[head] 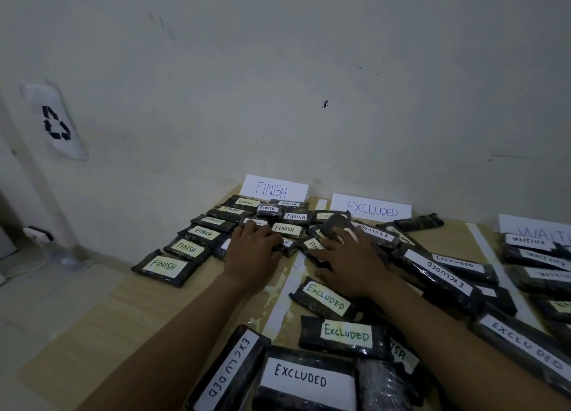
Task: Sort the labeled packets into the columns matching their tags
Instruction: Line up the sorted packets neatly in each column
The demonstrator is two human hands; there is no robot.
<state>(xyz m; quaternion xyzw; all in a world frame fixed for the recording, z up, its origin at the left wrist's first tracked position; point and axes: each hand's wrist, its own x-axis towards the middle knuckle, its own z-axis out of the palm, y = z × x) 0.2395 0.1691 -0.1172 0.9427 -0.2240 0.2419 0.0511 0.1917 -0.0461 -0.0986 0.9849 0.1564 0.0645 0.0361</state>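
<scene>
Light: you're working in dim, flat, cool light with no clear source.
Shadows: soft, under your forearms.
Glare: faint sheen on packet wrap [438, 274].
Edges: wide-angle bending, blur far left.

we see bare table [173, 311] left of our left arm, open for a hand to pass. finish packets [165, 267] crowd the far left, excluded packets [343, 333] block the middle and near edge, and waiting packets [537, 256] fill the right.
</scene>
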